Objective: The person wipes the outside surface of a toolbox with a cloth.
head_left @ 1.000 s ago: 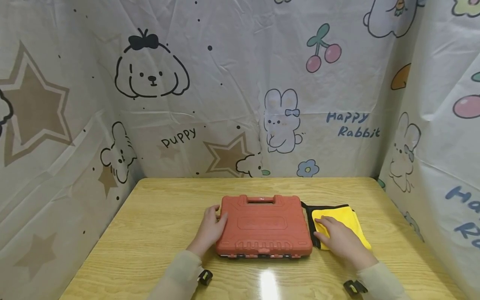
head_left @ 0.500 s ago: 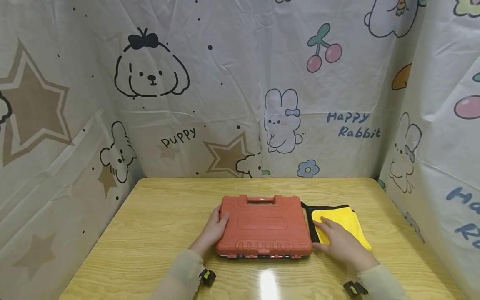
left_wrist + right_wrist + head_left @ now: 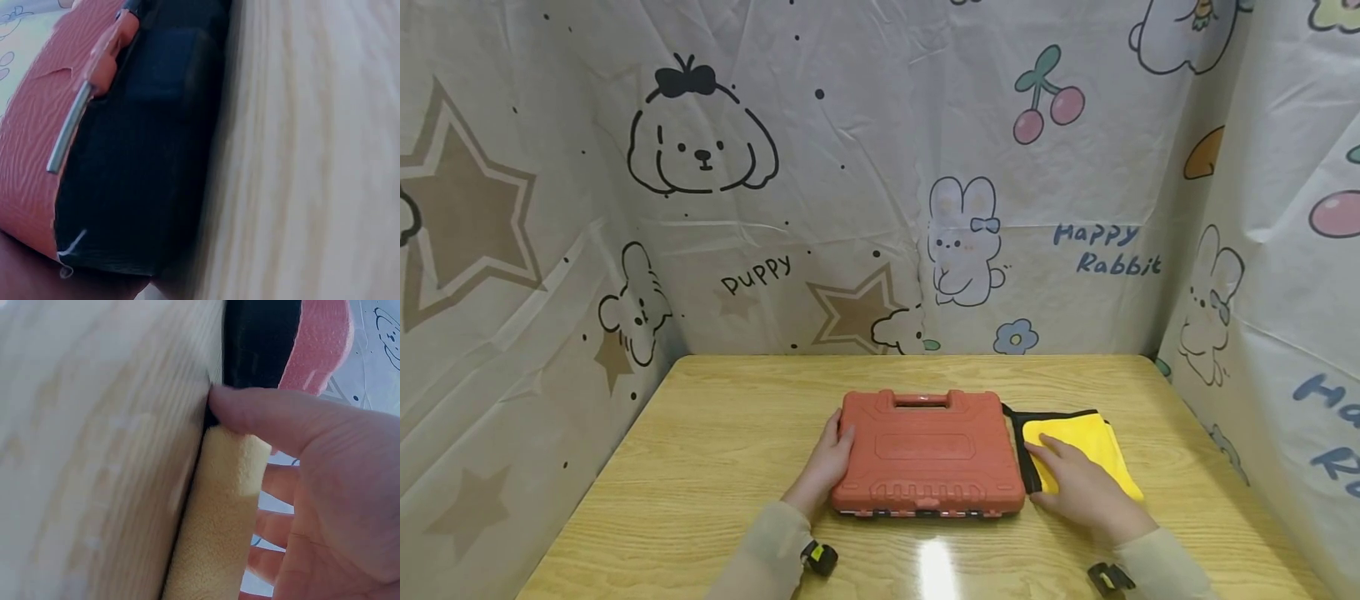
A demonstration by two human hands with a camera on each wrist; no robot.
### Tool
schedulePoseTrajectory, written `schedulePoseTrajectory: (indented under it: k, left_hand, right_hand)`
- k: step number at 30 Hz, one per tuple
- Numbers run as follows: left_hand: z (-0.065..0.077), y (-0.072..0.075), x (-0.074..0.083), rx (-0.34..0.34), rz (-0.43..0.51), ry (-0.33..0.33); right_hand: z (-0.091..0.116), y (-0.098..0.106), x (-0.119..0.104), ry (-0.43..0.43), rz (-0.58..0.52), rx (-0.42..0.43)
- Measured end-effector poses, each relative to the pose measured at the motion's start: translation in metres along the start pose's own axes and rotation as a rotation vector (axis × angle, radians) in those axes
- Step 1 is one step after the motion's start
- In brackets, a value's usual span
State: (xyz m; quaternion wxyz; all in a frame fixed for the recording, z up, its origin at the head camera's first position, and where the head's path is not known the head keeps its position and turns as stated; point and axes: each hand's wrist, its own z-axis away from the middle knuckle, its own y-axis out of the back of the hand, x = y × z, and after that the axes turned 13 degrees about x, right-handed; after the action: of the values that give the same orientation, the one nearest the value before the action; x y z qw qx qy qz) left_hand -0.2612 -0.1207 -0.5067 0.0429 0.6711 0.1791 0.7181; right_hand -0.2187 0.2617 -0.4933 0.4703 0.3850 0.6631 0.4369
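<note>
A red plastic carrying case [image 3: 925, 446] with a black lower half lies flat on the wooden table, its built-in handle facing away. My left hand [image 3: 822, 468] grips its left side, thumb on the upper edge and the fingers partly hidden beyond the side. The left wrist view shows the front of the case [image 3: 131, 162], with a metal pin along the seam. To the right lies a folded yellow cloth [image 3: 1093, 442] with a black border. My right hand [image 3: 1086, 487] rests on it, fingers extended over the top; the thumb touches the table end of the cloth's near edge [image 3: 215, 487].
The light wooden table [image 3: 715, 433] carries both things. Fabric walls [image 3: 850, 208] printed with cartoon animals stand behind it and along both sides. A black strap device [image 3: 820, 558] sits on the left wrist, and another strap [image 3: 1111, 577] on the right.
My left hand has closed in on the case's left side, its fingers going from spread to gripping. The right thumb has shifted slightly toward the near edge of the cloth. Case and cloth stay put.
</note>
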Motion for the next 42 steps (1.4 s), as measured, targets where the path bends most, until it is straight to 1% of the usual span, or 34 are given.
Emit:
schedulePoseTrajectory:
  k: [10,14,16,21,24,28,31,36,42]
  left_hand:
    - [0.000,0.000,-0.002,0.003,0.010,-0.017]
    - [0.000,0.000,-0.003,0.002,0.005,-0.014]
    - [0.000,0.000,-0.003,-0.002,0.006,-0.002]
    - [-0.002,0.000,-0.003,-0.006,0.004,0.018]
    - [-0.003,0.000,-0.003,-0.005,0.000,0.017]
    - [-0.003,0.000,-0.003,-0.003,-0.005,0.020]
    - [-0.001,0.000,-0.002,0.000,-0.013,0.017]
    - [0.001,0.000,-0.003,-0.001,-0.027,0.008]
    - [0.002,0.000,-0.003,0.002,-0.015,0.016]
  right_hand:
    - [-0.004,-0.004,-0.005,-0.008,0.018,-0.025]
    - [-0.005,-0.003,-0.006,-0.014,0.019,-0.023]
    - [-0.006,-0.003,-0.007,-0.016,0.029,-0.022]
    - [-0.007,-0.003,-0.007,-0.006,0.065,0.011]
    - [-0.008,-0.004,-0.007,0.012,0.089,0.043]
    - [-0.012,-0.005,-0.007,0.012,0.119,0.066]
    - [-0.016,-0.006,-0.009,-0.004,0.137,0.074]
    - [-0.018,-0.006,-0.011,-0.003,0.173,0.089]
    - [-0.020,-0.006,-0.014,-0.010,0.191,0.087]
